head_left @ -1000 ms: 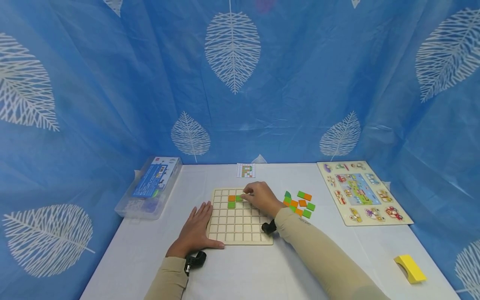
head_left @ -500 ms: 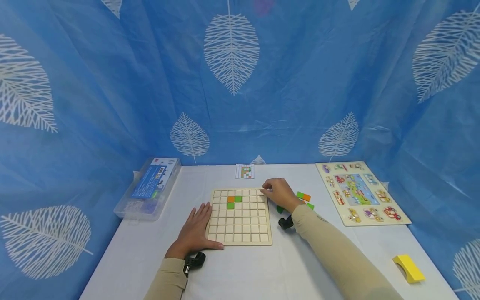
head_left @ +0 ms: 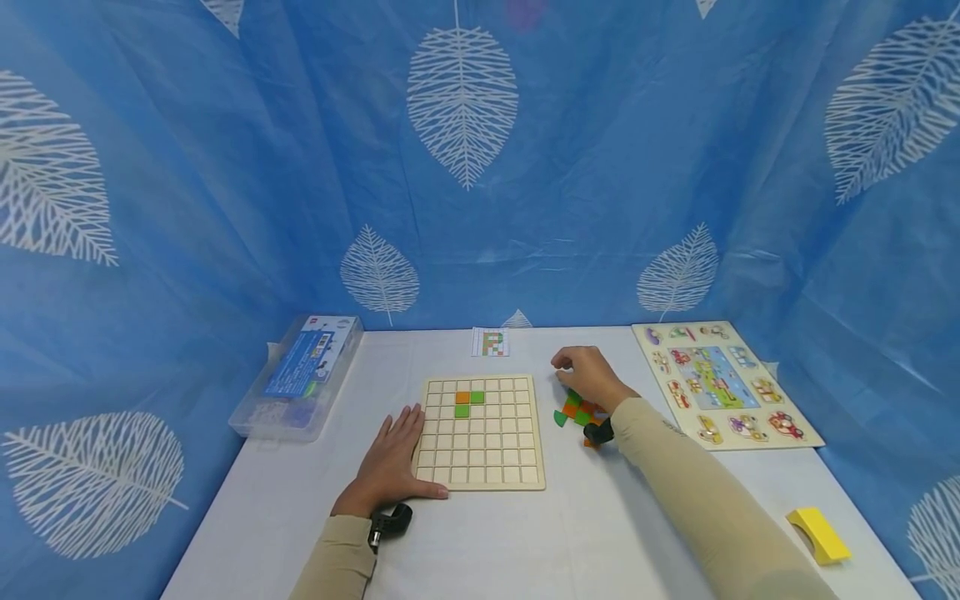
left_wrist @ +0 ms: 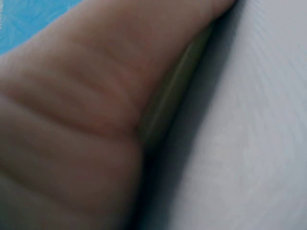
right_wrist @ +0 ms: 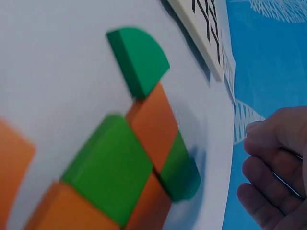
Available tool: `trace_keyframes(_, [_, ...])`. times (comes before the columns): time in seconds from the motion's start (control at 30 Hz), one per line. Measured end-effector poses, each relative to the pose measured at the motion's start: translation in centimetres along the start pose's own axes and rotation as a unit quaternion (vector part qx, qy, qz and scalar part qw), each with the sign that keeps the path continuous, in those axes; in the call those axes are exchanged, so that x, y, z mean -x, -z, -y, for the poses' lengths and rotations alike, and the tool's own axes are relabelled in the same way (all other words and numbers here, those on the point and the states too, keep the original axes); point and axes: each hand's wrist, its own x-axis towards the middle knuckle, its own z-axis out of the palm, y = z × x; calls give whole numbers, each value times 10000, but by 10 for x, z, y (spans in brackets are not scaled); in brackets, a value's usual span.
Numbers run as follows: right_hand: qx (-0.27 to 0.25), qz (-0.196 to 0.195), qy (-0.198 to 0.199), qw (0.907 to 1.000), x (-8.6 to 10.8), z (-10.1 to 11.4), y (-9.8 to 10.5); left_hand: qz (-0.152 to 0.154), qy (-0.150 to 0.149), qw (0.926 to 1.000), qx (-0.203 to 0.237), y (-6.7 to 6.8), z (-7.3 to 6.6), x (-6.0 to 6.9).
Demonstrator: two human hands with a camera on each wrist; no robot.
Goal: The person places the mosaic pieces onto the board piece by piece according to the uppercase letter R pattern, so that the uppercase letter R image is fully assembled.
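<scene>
A wooden grid board (head_left: pixel 483 454) lies on the white table, with one orange tile (head_left: pixel 462 397) and two green tiles (head_left: pixel 477 397) in its upper squares. My left hand (head_left: pixel 393 458) rests at the board's left edge, fingers spread and thumb along the lower left corner. My right hand (head_left: pixel 588 372) hovers just above and behind a loose pile of orange and green tiles (head_left: pixel 576 410), partly hidden by the hand and wrist. Its fingers are loosely curled, and the right wrist view shows nothing between them. Near them lies a dark green quarter-round piece (right_wrist: pixel 141 60).
A small printed pattern card (head_left: pixel 491 342) lies behind the board. At the back left stands a clear plastic box (head_left: pixel 300 379) with a blue label. To the right are a wooden picture puzzle (head_left: pixel 723 387) and a yellow arched block (head_left: pixel 819 536). A blue curtain (head_left: pixel 555 167) encloses the table.
My right hand has left the green tile on the board and moved right, over to the loose tiles. My left hand stays at the board's edge.
</scene>
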Motion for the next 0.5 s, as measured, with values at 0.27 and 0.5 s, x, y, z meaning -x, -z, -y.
trace_keyframes(0.27, [41, 306, -158, 9994, 6, -21, 17, -120, -82, 9999, 15, 0, 1, 1])
trace_keyframes(0.5, [216, 607, -167, 9978, 10, -33, 34, -39, -57, 10000, 49, 2, -1, 0])
